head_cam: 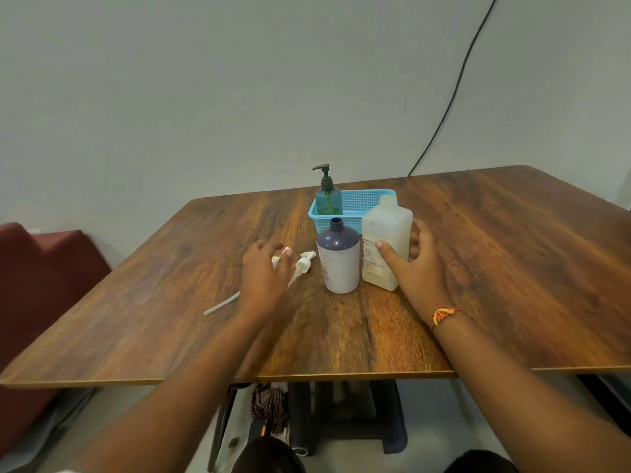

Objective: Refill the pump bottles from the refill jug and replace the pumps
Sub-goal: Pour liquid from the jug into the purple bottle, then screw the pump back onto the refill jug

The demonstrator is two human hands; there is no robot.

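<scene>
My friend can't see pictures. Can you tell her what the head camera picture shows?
A person's right hand wraps around a white refill jug on a wooden table, beside an open purple-topped bottle. The left hand rests on a white pump lying on the table. Behind, a green pump bottle stands in a blue basket.

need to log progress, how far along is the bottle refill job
Early on. Done: the white pump is off and lies on the table, so the purple bottle stands open. In hand: the right hand has its grip on the refill jug; the left hand is by the pump. Left: pouring, replacing the pump, and the green bottle in the basket.
</scene>
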